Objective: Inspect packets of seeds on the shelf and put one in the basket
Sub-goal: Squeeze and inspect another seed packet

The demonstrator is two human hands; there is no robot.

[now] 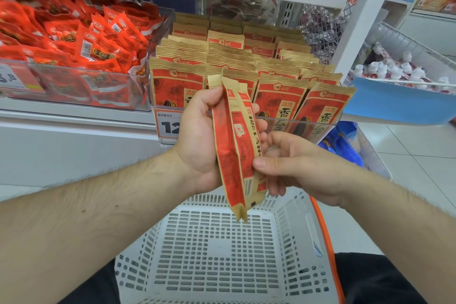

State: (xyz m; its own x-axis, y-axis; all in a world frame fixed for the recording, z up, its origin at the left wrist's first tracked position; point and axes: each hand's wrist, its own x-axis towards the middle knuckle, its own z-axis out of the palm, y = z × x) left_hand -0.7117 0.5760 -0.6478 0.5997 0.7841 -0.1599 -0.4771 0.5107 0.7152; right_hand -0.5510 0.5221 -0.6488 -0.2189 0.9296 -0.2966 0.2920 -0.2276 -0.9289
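- Two packets (234,145) are off the shelf (74,116), held above the basket (291,229).
- Left hand (199,140) grips both; right hand (296,165) pinches their edge.
- Inspection seems underway; nothing lies in the basket yet.

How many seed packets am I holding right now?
2, edge-on and pressed together above the basket. The left hand grips both packets; the right hand pinches their lower edge. A third could be hidden between them.

Shop: shelves (74,116) w/ price tag (167,126), snack packs (74,39).
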